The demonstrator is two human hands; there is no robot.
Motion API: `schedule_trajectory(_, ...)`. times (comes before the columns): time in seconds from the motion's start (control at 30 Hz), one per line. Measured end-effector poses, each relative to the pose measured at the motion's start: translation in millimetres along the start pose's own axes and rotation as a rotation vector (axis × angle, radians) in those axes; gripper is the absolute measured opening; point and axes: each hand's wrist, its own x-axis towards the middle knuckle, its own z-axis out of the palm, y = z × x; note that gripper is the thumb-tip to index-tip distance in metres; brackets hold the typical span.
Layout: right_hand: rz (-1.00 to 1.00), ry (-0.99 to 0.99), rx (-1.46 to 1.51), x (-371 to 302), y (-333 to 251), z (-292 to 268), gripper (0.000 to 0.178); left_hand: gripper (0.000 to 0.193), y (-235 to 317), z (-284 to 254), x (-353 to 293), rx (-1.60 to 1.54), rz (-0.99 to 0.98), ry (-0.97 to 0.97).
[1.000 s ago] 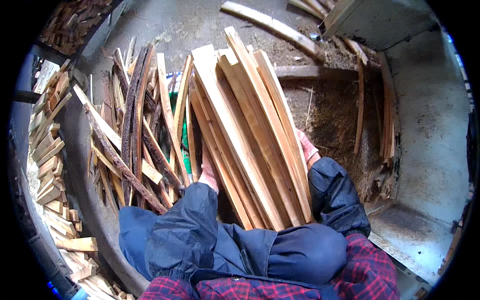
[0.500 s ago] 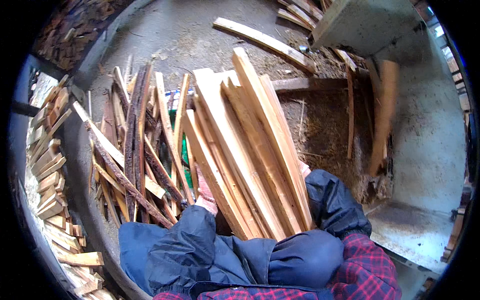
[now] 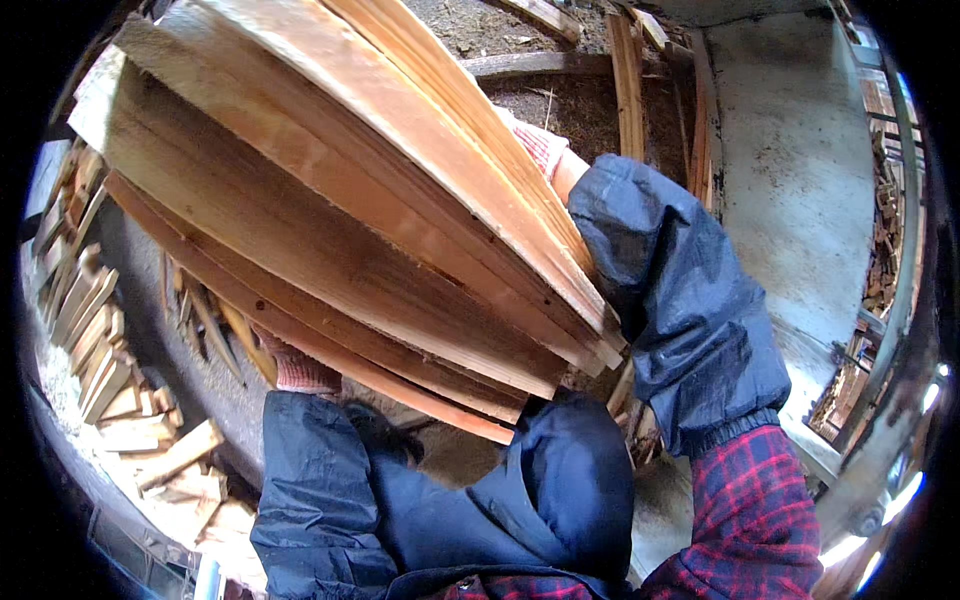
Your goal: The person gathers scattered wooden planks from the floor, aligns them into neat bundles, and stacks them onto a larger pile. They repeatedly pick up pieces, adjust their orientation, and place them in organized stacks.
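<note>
A thick bundle of long wooden slats [image 3: 350, 230] lies between my two hands, tilted up toward the far left, its near ends at my lap. My left hand [image 3: 302, 364], in a pinkish knit glove, grips the bundle from its lower left side. On the far right side my right hand [image 3: 540, 145], in a similar red-and-white glove, holds the bundle's edge. Most fingers of both hands are hidden behind the wood. Dark sleeve covers reach up both forearms.
Short split wood pieces [image 3: 110, 370] are stacked along the left. A pale, dirty metal panel [image 3: 790, 170] stands at the right, with loose boards [image 3: 627, 90] leaning beside it. Behind the bundle, more slats [image 3: 205, 325] stand partly hidden.
The bundle has been raised and swung to the left, its far ends now much nearer my view. Both hands have moved with it, the right one farther forward.
</note>
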Motion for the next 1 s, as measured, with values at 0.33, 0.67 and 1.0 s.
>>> schedule_trajectory(0.33, -0.032, -0.018, -0.062, -158.5, -174.6, -0.1, 0.048, 0.085, 150.8, 98.4, -204.6, -0.117, -0.069, -0.058)
schedule_trajectory(0.67, -0.024, -0.038, -0.03, -276.8, -298.9, 20.4, 0.047, 0.074, 214.1, 147.1, -258.3, -0.241, -0.238, -0.369)
schedule_trajectory(1.0, -0.05, -0.038, 0.068, -200.0, -392.4, -43.4, 0.046, 0.07, 230.6, 262.5, -200.0, -0.174, -0.189, -0.232)
